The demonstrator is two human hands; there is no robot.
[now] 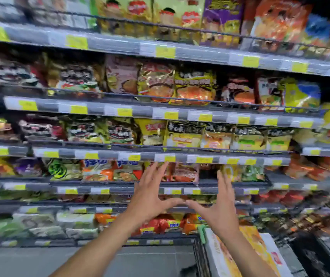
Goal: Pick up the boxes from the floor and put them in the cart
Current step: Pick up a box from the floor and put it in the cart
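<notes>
Left hand [150,196] and right hand [221,208] hover empty before the shelves [160,114], fingers spread apart, thumbs nearly meeting. Near right, boxes [217,255] stand on edge in the cart [199,256], probably to save room.

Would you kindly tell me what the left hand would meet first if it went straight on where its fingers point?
The left hand would likely meet the red packets on the shelf first, though depth is unclear.

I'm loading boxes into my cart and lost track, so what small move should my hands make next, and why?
Probably lower both and look down to the floor. The left hand and right hand are open, holding nothing, raised before the shelves; a box already lies in the cart, and the visible floor shows no other box.
</notes>
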